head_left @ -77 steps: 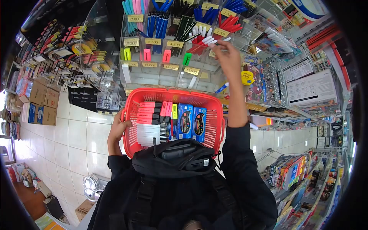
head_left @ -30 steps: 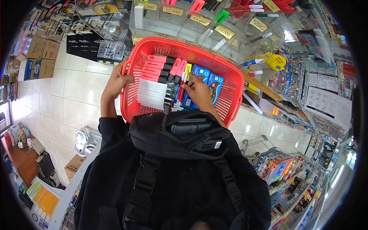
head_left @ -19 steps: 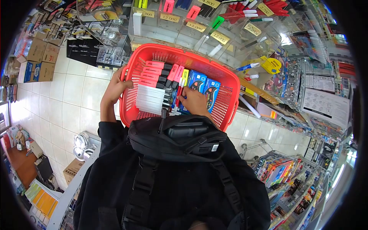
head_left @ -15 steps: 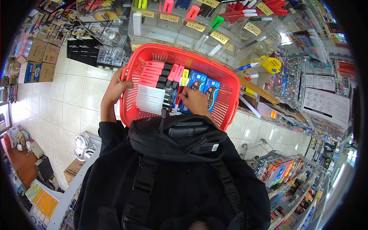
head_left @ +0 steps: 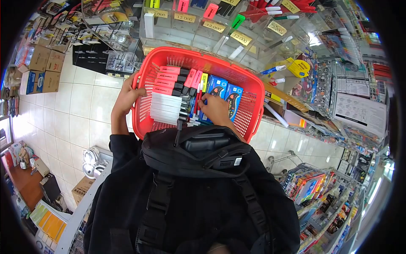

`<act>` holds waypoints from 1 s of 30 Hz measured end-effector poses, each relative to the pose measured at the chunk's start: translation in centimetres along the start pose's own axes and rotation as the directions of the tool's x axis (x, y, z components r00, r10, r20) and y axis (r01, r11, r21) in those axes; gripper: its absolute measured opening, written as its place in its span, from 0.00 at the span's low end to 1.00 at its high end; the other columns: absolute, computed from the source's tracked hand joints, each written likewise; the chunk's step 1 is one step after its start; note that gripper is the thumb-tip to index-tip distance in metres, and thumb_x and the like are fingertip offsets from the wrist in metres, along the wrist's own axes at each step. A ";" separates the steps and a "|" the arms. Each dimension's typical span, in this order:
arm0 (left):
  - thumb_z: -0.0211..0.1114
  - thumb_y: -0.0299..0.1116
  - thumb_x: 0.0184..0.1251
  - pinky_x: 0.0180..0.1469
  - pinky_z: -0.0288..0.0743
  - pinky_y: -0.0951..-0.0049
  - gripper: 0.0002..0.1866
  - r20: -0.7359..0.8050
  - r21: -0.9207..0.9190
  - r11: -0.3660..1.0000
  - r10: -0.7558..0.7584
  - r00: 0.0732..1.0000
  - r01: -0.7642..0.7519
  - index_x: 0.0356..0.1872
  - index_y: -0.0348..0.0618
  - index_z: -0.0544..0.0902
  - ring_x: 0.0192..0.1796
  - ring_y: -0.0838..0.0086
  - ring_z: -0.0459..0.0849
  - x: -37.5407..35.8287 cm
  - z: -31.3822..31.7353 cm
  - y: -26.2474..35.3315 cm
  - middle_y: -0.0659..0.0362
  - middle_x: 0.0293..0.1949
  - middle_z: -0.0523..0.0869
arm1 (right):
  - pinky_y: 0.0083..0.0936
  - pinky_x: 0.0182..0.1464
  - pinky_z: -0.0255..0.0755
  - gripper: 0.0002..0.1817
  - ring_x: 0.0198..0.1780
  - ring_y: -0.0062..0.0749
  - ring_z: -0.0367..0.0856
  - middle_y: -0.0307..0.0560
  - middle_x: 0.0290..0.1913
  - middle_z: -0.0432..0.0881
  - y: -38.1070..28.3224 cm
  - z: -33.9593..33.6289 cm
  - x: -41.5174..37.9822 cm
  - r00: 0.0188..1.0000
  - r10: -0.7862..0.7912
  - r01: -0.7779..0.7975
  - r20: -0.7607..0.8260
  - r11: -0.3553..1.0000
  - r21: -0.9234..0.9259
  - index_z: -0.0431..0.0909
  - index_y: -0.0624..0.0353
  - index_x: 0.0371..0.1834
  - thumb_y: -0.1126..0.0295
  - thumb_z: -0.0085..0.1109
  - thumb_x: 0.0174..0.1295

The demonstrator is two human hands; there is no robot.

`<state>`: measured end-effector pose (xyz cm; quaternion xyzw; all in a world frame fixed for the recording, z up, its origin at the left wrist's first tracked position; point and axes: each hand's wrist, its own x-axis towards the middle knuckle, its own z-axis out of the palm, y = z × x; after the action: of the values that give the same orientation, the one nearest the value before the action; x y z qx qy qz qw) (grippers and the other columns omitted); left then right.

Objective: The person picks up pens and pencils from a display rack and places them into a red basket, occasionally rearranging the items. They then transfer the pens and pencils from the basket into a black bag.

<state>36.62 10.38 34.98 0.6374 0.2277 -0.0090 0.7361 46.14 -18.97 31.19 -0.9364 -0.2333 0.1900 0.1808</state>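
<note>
A red plastic basket [head_left: 198, 53] is in front of my body. My left hand [head_left: 127, 96] is wrapped over its left rim, with the thumb on the inner side. Inside the basket, my right hand [head_left: 215, 108] has its fingers pinched among the slim pens [head_left: 198, 98]; a small dark blue end shows at the fingertips, and the rest is hidden. To the left of the pens lie pink highlighters [head_left: 167, 84] and a row of white markers [head_left: 165, 109]. A yellow highlighter [head_left: 204, 80] is above the pens. Blue packs [head_left: 232, 95] stand on the right, partly behind my right hand.
Behind the basket runs a clear display rack [head_left: 177, 36] with price tags, highlighters and markers. A black bag [head_left: 194, 148] on my chest overlaps the basket's near edge. Cardboard boxes [head_left: 42, 63] stand at left, and stocked shelves [head_left: 325, 203] at lower right.
My right hand's fingers have shifted slightly among the pens, and a dark blue end now shows at the fingertips. My left hand stays on the rim. The view has shifted slightly.
</note>
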 end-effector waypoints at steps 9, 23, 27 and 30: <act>0.58 0.16 0.45 0.49 0.77 0.75 0.35 0.019 -0.011 1.000 -0.012 1.000 0.012 0.64 0.35 0.73 0.43 0.76 0.83 0.1 -0.2 -0.2 0.57 0.44 0.86 | 0.47 0.40 0.77 0.13 0.36 0.53 0.85 0.57 0.30 0.85 -0.4 -0.6 -0.1 1.000 0.002 -0.003 0.030 1.000 0.024 0.82 0.59 0.34 0.59 0.62 0.60; 0.59 0.17 0.44 0.50 0.77 0.75 0.36 0.017 -0.004 1.000 -0.009 1.000 0.009 0.64 0.35 0.73 0.45 0.75 0.83 0.3 -0.6 -0.5 0.57 0.46 0.85 | 0.47 0.39 0.78 0.12 0.35 0.53 0.85 0.57 0.32 0.86 0.2 0.3 -0.1 0.997 -0.077 0.078 0.006 0.997 -0.014 0.80 0.60 0.36 0.62 0.60 0.61; 0.59 0.17 0.44 0.48 0.77 0.75 0.36 0.000 -0.003 1.000 -0.011 1.000 0.011 0.64 0.35 0.73 0.43 0.75 0.83 0.5 -0.7 -1.0 0.57 0.45 0.85 | 0.46 0.39 0.78 0.11 0.35 0.53 0.85 0.56 0.31 0.85 0.4 0.3 0.1 0.997 -0.082 0.082 -0.014 0.997 0.004 0.82 0.58 0.35 0.61 0.60 0.61; 0.59 0.17 0.44 0.48 0.77 0.75 0.36 0.030 -0.027 1.000 0.000 1.000 0.001 0.63 0.35 0.73 0.42 0.75 0.83 0.5 -0.7 -0.8 0.57 0.44 0.86 | 0.42 0.36 0.77 0.11 0.33 0.50 0.85 0.55 0.29 0.85 0.3 -1.2 0.6 0.999 -0.039 0.039 0.002 0.999 0.028 0.83 0.56 0.34 0.60 0.62 0.61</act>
<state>36.62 10.98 34.02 0.6270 0.2166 -0.0156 0.7481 47.23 -19.27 31.90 -0.9288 -0.2489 0.1911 0.1972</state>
